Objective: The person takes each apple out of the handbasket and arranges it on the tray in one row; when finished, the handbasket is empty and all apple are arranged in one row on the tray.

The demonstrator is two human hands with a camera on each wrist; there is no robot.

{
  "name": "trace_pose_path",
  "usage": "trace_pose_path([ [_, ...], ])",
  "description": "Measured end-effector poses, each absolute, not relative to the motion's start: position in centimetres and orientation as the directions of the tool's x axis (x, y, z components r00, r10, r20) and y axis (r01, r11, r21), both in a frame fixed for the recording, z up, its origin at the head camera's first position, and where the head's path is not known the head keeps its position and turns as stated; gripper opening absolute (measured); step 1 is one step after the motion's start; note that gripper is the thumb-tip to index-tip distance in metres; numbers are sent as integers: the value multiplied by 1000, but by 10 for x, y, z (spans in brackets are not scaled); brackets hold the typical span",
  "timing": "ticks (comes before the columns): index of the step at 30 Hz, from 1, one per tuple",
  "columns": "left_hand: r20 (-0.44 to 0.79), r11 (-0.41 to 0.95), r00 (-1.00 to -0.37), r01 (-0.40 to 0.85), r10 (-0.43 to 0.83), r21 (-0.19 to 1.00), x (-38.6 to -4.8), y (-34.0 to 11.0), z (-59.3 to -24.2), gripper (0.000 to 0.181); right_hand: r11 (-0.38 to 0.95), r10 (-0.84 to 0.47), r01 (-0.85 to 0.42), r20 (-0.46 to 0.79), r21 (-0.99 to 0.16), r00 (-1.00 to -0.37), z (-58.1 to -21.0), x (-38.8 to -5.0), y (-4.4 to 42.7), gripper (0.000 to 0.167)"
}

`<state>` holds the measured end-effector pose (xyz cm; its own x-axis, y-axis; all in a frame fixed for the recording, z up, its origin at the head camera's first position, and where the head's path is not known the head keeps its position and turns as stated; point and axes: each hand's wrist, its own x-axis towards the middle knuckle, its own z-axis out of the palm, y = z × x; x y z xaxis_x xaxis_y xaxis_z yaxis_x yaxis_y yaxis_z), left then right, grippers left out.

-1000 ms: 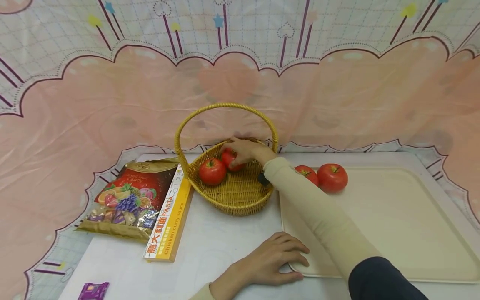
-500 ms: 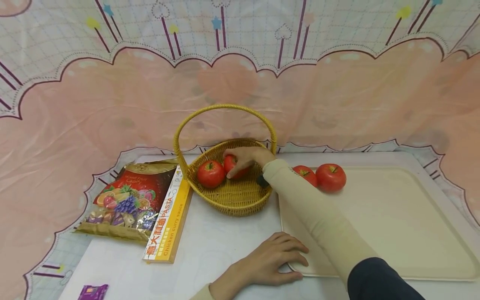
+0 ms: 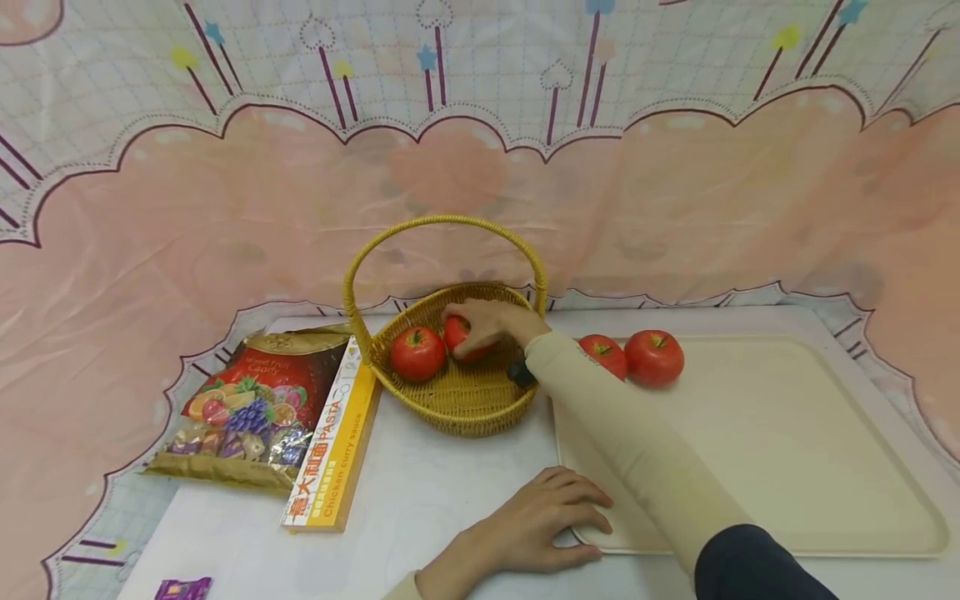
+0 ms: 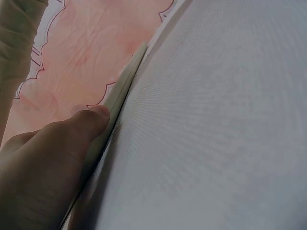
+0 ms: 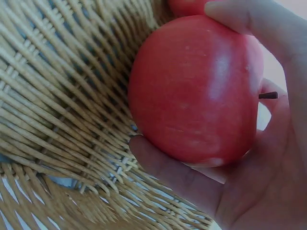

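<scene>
Inside the wicker basket (image 3: pixel 467 427), my right hand (image 3: pixel 491 323) grips a red apple (image 3: pixel 457 332). In the right wrist view the thumb and fingers of my right hand (image 5: pixel 268 177) curl round that apple (image 5: pixel 196 91), its stem toward the palm, above the woven wicker (image 5: pixel 62 96). Another apple (image 3: pixel 417 353) lies beside it on the left. My left hand (image 3: pixel 543 521) rests at the near left corner of the cream tray (image 3: pixel 787 450), fingers spread over the rim. In the left wrist view the thumb of my left hand (image 4: pixel 53 163) lies along the tray edge (image 4: pixel 122 91).
Two more apples, one partly behind my right sleeve (image 3: pixel 602 354) and one whole (image 3: pixel 654 358), are at the tray's back left. Left of the basket lie a pasta box (image 3: pixel 333 450) and a candy bag (image 3: pixel 247 408). A purple wrapped sweet (image 3: pixel 183 588) is at the near left.
My right hand and the apple it grips have come slightly down and nearer within the basket. The head view has shifted a little. My left hand stays at the tray corner.
</scene>
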<state>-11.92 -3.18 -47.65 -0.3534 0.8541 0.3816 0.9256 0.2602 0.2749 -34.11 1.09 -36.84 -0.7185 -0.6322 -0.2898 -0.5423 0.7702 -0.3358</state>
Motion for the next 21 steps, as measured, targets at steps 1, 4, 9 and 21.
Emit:
trace_pose_path([
  [1,383,260,-353,926,854,273,-119,-32,-477,25,771,-630,-538,-287,-339,-722,-368,-340,11,65],
  [4,388,260,-353,926,851,272,-119,-32,-478,24,763,-637,-541,-270,-354,-722,-364,-337,12,65],
  [9,396,255,-350,927,849,274,-120,-31,-479,24,747,-655,-556,-259,-364,-710,-359,-334,13,64],
  [21,394,251,-359,920,846,300,-119,-32,-478,23,719,-686,-591,-236,-367,-688,-349,-328,21,66],
])
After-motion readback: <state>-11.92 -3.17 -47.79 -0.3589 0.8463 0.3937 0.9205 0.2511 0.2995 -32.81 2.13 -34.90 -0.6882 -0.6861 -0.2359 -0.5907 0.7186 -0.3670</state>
